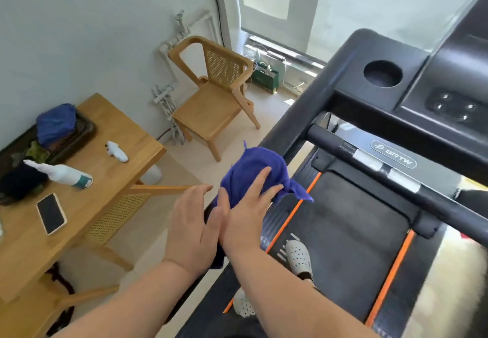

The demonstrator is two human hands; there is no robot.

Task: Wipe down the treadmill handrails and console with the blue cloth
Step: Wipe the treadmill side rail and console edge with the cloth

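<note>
The oval tag (393,153) above the belt (343,219) reads "BRTW" (the small marks on the console (422,79) buttons are too blurry to read). The blue cloth (253,161) sits bunched up on the left handrail (303,116), a long black bar that runs from near the person up to the console. 1 cloth corner pokes out to the right. The right hand (248,219) presses flat on the cloth, fingers spread. The left hand (190,224) lies flat just beside it, fingers straight.

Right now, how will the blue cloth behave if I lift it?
Probably floppy: the blue cloth lies bunched over the handrail under the right hand, one corner hanging loose. Likely light, and apt to slide on the smooth rail.
</note>
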